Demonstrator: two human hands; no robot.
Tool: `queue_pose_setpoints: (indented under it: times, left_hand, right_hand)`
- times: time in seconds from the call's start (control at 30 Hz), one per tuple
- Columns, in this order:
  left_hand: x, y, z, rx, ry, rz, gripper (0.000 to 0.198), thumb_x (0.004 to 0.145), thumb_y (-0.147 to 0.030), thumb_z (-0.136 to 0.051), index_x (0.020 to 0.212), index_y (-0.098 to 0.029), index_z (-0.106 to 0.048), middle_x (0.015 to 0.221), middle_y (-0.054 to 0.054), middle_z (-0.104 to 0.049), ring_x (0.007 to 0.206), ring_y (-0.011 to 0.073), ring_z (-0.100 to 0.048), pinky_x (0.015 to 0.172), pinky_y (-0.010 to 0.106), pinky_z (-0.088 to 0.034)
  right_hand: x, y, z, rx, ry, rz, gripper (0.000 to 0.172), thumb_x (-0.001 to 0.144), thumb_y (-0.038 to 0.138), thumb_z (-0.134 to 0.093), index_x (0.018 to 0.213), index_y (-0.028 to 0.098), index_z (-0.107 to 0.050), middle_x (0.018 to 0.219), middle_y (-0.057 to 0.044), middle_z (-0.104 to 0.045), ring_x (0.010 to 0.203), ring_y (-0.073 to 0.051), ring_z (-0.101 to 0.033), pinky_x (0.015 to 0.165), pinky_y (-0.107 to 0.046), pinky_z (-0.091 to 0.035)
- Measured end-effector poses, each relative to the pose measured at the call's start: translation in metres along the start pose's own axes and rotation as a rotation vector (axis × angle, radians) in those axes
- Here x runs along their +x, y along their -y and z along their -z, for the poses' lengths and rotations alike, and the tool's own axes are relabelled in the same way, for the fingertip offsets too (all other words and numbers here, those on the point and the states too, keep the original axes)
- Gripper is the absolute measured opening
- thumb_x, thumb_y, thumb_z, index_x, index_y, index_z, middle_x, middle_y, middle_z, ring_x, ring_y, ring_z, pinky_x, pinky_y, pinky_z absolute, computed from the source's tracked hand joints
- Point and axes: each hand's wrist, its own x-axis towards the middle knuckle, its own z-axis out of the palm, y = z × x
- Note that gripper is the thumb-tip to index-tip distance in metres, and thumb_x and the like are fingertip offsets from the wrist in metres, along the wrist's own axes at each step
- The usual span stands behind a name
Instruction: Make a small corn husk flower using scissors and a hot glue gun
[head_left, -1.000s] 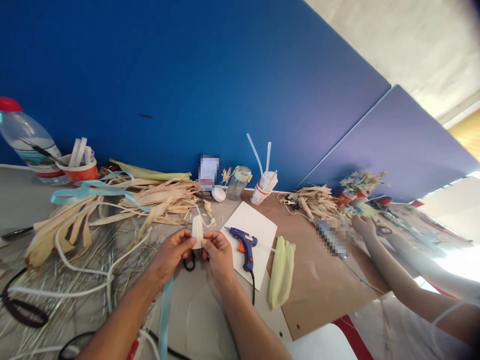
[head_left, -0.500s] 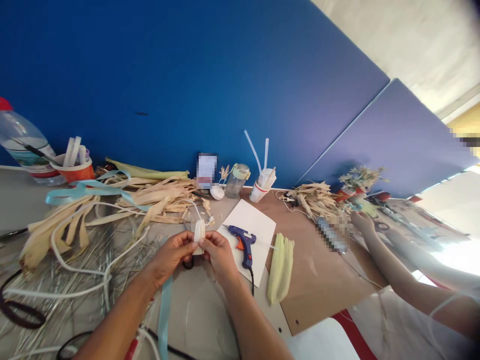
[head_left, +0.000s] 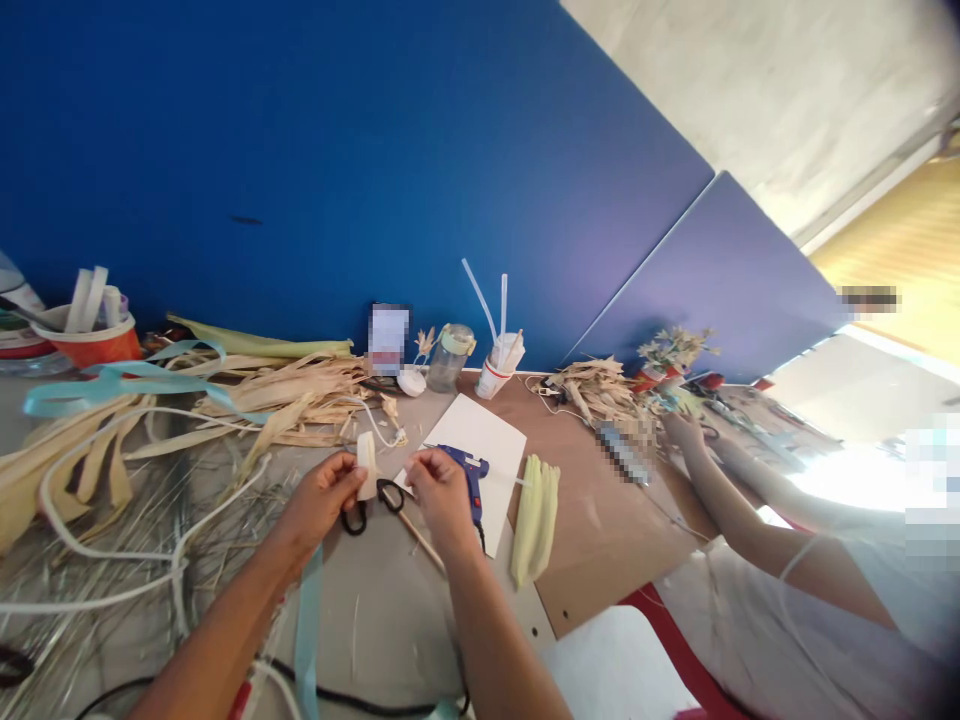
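My left hand (head_left: 328, 497) is closed on a narrow, cream-white roll of tape (head_left: 366, 464), held upright between thumb and fingers. My right hand (head_left: 441, 492) is a short way to the right, with thumb and forefinger pinched together; whatever is between them is too small to make out. Black-handled scissors (head_left: 391, 494) lie on the table below and between my hands, beside a thin brown stick (head_left: 421, 540). Partly behind my right hand, a blue glue gun (head_left: 472, 470) rests on a white sheet (head_left: 504, 437).
Dried corn husks (head_left: 315, 385), light-blue ribbon (head_left: 135, 378) and clear thin strands (head_left: 97, 610) spread over the left side. A green husk bundle (head_left: 536, 520) lies right. Behind stand a jar (head_left: 451, 360) and cups (head_left: 493, 378). A co-worker's arms (head_left: 742, 510) reach in at right.
My hands have moved apart: the left keeps the roll of tape, while the right has left it and shifted right, over the glue gun. The scissors and stick now show between them. The view has turned rightward.
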Motion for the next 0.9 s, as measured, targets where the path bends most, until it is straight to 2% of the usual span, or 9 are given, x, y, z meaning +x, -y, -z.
queue_pose_setpoints:
  times: [0.13,0.2,0.3,0.37,0.47,0.57,0.63,0.77,0.9]
  left_hand:
    - [0.002,-0.001,0.003,-0.087,-0.063,0.007,0.033,0.060,-0.042,-0.079,0.072,-0.016,-0.061,0.055,-0.006,-0.050,0.048,0.0075,-0.040,0.049,0.019,-0.032]
    - [0.003,-0.001,0.004,-0.127,-0.077,0.017,0.034,0.058,-0.040,-0.079,0.074,-0.016,-0.062,0.055,-0.006,-0.050,0.047,0.0074,-0.040,0.048,0.019,-0.031]
    - [0.005,-0.001,0.007,-0.177,-0.088,0.020,0.034,0.057,-0.038,-0.080,0.075,-0.015,-0.062,0.056,-0.006,-0.051,0.047,0.0069,-0.041,0.048,0.019,-0.031]
    - [0.006,-0.001,0.009,-0.206,-0.120,0.003,0.033,0.057,-0.037,-0.081,0.074,-0.016,-0.062,0.056,-0.006,-0.052,0.046,0.0067,-0.041,0.047,0.019,-0.030]
    - [0.009,-0.001,0.014,-0.253,-0.195,-0.046,0.031,0.056,-0.035,-0.081,0.072,-0.016,-0.062,0.055,-0.006,-0.051,0.046,0.0066,-0.040,0.046,0.019,-0.029]
    - [0.011,-0.001,0.017,-0.268,-0.228,-0.069,0.029,0.058,-0.035,-0.080,0.072,-0.016,-0.063,0.058,-0.005,-0.053,0.047,0.0059,-0.039,0.045,0.019,-0.029]
    - [0.011,-0.002,0.017,-0.259,-0.232,-0.071,0.029,0.058,-0.034,-0.080,0.072,-0.016,-0.063,0.059,-0.005,-0.054,0.046,0.0055,-0.039,0.044,0.019,-0.028]
    - [0.010,-0.005,0.016,-0.261,-0.241,-0.063,0.029,0.055,-0.033,-0.080,0.069,-0.015,-0.063,0.058,-0.005,-0.053,0.046,0.0053,-0.039,0.044,0.018,-0.028]
    - [0.009,-0.006,0.016,-0.289,-0.238,-0.051,0.030,0.054,-0.034,-0.082,0.070,-0.015,-0.064,0.056,-0.006,-0.053,0.046,0.0048,-0.040,0.043,0.017,-0.029]
  right_hand:
    - [-0.012,0.034,0.048,-0.171,-0.073,0.100,0.022,0.079,0.038,-0.057,0.078,0.018,-0.064,0.062,0.002,-0.055,0.050,-0.011,-0.041,0.050,-0.025,-0.033]
    - [-0.017,0.042,0.068,-0.293,-0.095,0.130,0.020,0.080,0.036,-0.057,0.075,0.018,-0.063,0.061,-0.001,-0.057,0.051,-0.013,-0.043,0.052,-0.028,-0.035]
    - [-0.019,0.039,0.074,-0.416,-0.071,0.113,0.019,0.083,0.031,-0.054,0.074,0.018,-0.064,0.062,-0.004,-0.061,0.051,-0.016,-0.047,0.051,-0.030,-0.036]
    - [-0.019,0.030,0.061,-0.559,0.008,0.111,0.021,0.086,0.027,-0.049,0.076,0.017,-0.065,0.067,-0.006,-0.065,0.056,-0.018,-0.055,0.053,-0.030,-0.040]
    - [-0.019,0.017,0.024,-0.751,0.185,0.117,0.016,0.083,0.020,-0.053,0.077,0.018,-0.067,0.079,-0.006,-0.072,0.074,-0.020,-0.065,0.067,-0.029,-0.046]
    - [-0.021,0.010,-0.014,-1.204,0.241,0.127,0.019,0.085,0.027,-0.057,0.097,0.017,-0.069,0.099,-0.012,-0.072,0.084,-0.023,-0.069,0.070,-0.031,-0.049]
    - [-0.022,0.010,-0.031,-1.399,0.284,0.135,0.025,0.086,0.032,-0.058,0.102,0.015,-0.068,0.101,-0.015,-0.071,0.083,-0.026,-0.071,0.068,-0.032,-0.050]
    - [-0.020,0.015,-0.048,-1.531,0.339,0.126,0.030,0.085,0.032,-0.061,0.109,0.013,-0.062,0.099,-0.016,-0.071,0.087,-0.028,-0.071,0.067,-0.033,-0.052]
    - [-0.016,0.016,-0.049,-1.541,0.345,0.116,0.035,0.083,0.025,-0.062,0.115,0.012,-0.057,0.099,-0.017,-0.071,0.090,-0.028,-0.071,0.067,-0.033,-0.053]
